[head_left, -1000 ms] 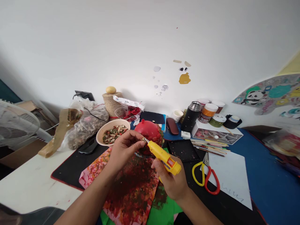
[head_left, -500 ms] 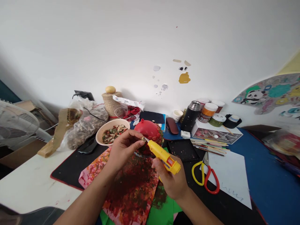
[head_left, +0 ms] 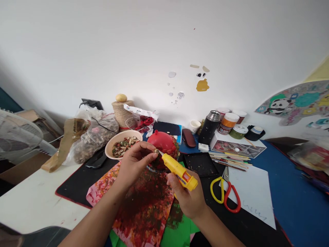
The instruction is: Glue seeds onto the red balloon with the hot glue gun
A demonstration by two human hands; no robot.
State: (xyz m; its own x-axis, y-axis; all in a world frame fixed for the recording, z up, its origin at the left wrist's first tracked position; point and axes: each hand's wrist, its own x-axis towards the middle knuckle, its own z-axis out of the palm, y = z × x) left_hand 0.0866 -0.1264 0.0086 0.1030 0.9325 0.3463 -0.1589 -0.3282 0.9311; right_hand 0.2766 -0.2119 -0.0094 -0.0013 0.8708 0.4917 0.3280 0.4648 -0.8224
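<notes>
A yellow hot glue gun (head_left: 177, 169) is gripped in my right hand (head_left: 191, 199), its nozzle pointing up and left. My left hand (head_left: 137, 161) pinches a small painted shell piece (head_left: 156, 151) between thumb and fingertips, close by the nozzle tip. Whether nozzle and piece touch, I cannot tell. Just behind them rests a red balloon (head_left: 160, 140), its lower part covered with similar painted pieces and partly hidden by my hands. Left of it stands a pale bowl (head_left: 110, 149) holding many such shell pieces. Paint-smeared paper (head_left: 144, 209) lies below my hands.
Yellow-and-red-handled scissors (head_left: 226, 192) lie on the right beside white paper (head_left: 257, 192) and thin sticks (head_left: 228, 159). A black tray (head_left: 200, 164), thermos (head_left: 208, 128) and paint jars (head_left: 229, 121) stand behind. Leftward are a twine spool (head_left: 122, 113), a plastic bag (head_left: 89, 144) and a fan (head_left: 17, 137).
Almost nothing differs. My left fingertips and the small piece have shifted very slightly left, away from the nozzle. The glue gun has stayed nearly still.
</notes>
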